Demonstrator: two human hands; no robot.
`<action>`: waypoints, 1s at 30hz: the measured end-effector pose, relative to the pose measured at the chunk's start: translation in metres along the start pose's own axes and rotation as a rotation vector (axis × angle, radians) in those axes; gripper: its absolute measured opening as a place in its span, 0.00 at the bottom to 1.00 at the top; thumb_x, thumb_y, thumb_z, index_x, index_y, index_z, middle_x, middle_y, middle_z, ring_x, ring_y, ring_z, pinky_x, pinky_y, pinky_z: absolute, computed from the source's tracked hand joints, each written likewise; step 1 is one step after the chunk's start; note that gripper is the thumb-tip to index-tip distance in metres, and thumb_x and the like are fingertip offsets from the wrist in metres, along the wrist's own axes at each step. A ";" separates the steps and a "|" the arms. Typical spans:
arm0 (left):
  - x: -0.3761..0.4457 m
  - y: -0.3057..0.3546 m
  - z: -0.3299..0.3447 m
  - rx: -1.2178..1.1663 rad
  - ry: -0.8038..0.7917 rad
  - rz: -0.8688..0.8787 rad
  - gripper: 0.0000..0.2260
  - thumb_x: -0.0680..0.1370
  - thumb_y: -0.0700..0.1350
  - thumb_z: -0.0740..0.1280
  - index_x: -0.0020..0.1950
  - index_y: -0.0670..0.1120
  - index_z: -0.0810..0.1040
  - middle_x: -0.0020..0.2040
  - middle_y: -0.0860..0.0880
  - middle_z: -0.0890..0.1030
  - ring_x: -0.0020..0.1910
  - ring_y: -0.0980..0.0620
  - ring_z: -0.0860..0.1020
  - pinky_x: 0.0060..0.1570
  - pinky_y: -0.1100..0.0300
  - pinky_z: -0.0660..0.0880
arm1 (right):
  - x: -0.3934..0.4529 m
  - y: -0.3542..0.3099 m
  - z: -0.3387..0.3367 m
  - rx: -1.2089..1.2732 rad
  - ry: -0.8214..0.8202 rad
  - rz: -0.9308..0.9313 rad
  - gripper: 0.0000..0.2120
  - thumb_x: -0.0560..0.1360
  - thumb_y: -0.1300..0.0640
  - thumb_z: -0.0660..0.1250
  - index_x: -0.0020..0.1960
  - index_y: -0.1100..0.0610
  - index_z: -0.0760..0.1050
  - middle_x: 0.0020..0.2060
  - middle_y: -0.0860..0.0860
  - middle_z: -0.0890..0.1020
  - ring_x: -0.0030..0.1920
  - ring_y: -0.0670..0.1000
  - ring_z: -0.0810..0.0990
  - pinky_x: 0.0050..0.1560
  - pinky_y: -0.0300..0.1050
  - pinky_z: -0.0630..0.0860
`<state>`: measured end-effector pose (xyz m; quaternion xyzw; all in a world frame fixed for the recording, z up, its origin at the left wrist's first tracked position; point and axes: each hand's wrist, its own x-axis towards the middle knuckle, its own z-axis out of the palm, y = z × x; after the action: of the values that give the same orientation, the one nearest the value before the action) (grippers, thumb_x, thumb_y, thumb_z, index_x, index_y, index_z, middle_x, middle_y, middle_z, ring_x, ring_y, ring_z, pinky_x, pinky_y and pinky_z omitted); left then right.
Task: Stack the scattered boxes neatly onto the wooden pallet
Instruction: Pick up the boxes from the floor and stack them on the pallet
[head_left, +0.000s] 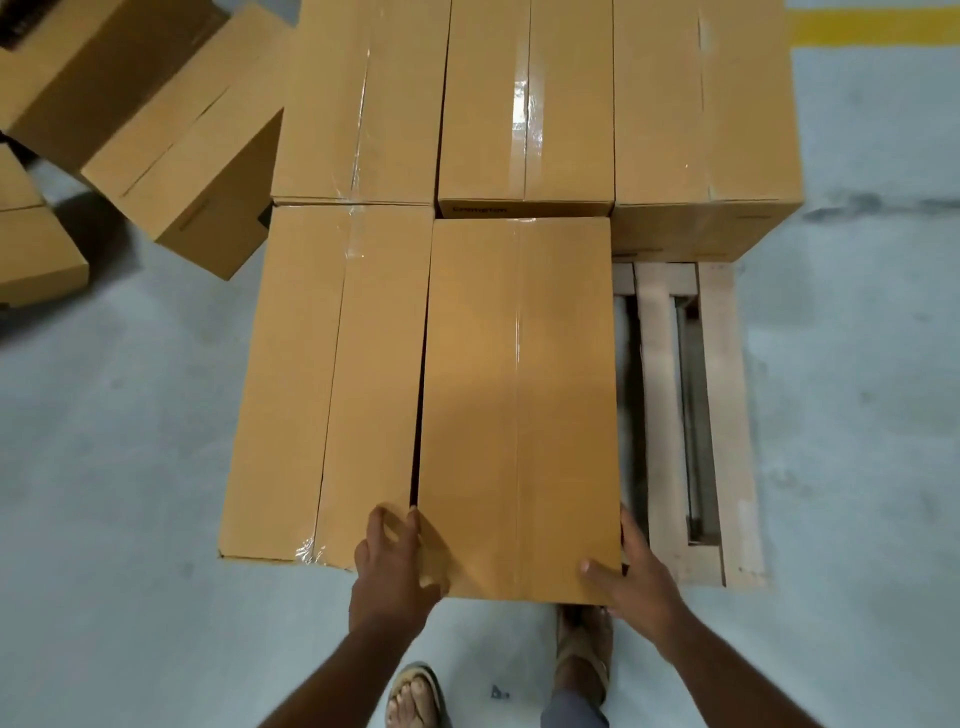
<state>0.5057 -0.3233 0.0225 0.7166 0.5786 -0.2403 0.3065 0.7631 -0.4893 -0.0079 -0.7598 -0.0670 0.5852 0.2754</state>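
Pallet (727, 415) mostly hidden under boxes, bare slats at 3 o'clock. Left hand (392, 564) and right hand (636, 571), fingers spread, clasp the box (519, 405) corners at 6 o'clock.

A single head-worn wide-angle camera looks steeply down and forward from standing height over the near edge of the wooden pallet (727, 415). It sits close: both forearms enter from the bottom of the frame, and the person's feet (415, 696) show below on the floor (130, 441). The far boxes are cut off at the top, and straight lines bow outward toward the edges.
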 end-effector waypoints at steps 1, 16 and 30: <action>-0.001 0.001 0.002 0.047 0.023 -0.001 0.45 0.74 0.54 0.78 0.83 0.56 0.53 0.81 0.46 0.44 0.74 0.42 0.62 0.64 0.50 0.77 | -0.002 0.005 0.004 -0.007 0.020 0.008 0.43 0.77 0.55 0.76 0.80 0.35 0.53 0.68 0.45 0.77 0.63 0.53 0.78 0.64 0.62 0.80; 0.012 -0.024 0.007 0.261 0.056 0.297 0.62 0.69 0.55 0.81 0.82 0.46 0.34 0.79 0.45 0.25 0.78 0.36 0.27 0.81 0.40 0.53 | -0.010 -0.011 0.032 0.297 0.124 0.174 0.60 0.69 0.52 0.83 0.83 0.36 0.44 0.69 0.46 0.70 0.68 0.57 0.74 0.66 0.62 0.75; 0.004 0.044 0.047 0.102 -0.082 0.447 0.60 0.72 0.59 0.77 0.78 0.64 0.26 0.78 0.55 0.21 0.77 0.44 0.22 0.76 0.36 0.31 | -0.016 0.007 0.072 0.551 0.263 0.106 0.30 0.80 0.68 0.69 0.80 0.54 0.68 0.66 0.56 0.82 0.63 0.60 0.82 0.67 0.67 0.77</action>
<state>0.5500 -0.3605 -0.0058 0.8311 0.3798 -0.2242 0.3387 0.6902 -0.4776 -0.0096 -0.7280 0.1702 0.4915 0.4465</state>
